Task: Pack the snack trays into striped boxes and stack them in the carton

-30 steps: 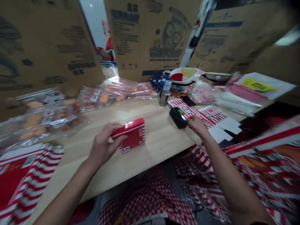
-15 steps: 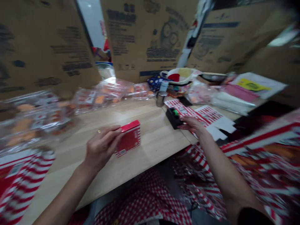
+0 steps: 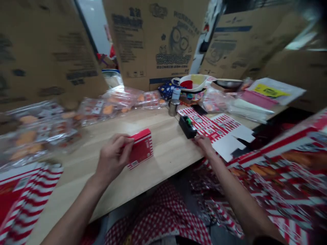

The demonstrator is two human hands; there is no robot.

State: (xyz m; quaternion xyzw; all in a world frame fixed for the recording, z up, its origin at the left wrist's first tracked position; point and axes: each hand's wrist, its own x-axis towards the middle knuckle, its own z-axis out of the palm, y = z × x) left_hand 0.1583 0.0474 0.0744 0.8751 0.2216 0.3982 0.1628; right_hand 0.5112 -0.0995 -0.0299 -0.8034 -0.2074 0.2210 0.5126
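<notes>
A small red box [image 3: 140, 149] with red-and-white striped edges stands on its side on the table. My left hand [image 3: 116, 153] grips its near upper left corner between thumb and fingers. To the right sits a black tape dispenser [image 3: 187, 127] with a green core. At its near end, my right hand [image 3: 203, 143] has its fingertips pinched by the cutting edge; a faint glint of tape shows there. Just beyond that hand, flat red-and-white printed cartons [image 3: 217, 127] lie spread out, unfolded.
Clear plastic packs with orange pieces [image 3: 108, 105] line the table's back left. A metal cup [image 3: 173, 108] stands behind the dispenser. Striped packaging [image 3: 28, 190] lies at the near left, and more [image 3: 281, 180] is piled at the right. Cardboard sheets [image 3: 155, 41] wall off the back.
My right hand has moved slightly toward me and off the dispenser's side to its near end. My left hand still holds the red box in nearly the same place. The view has shifted a little.
</notes>
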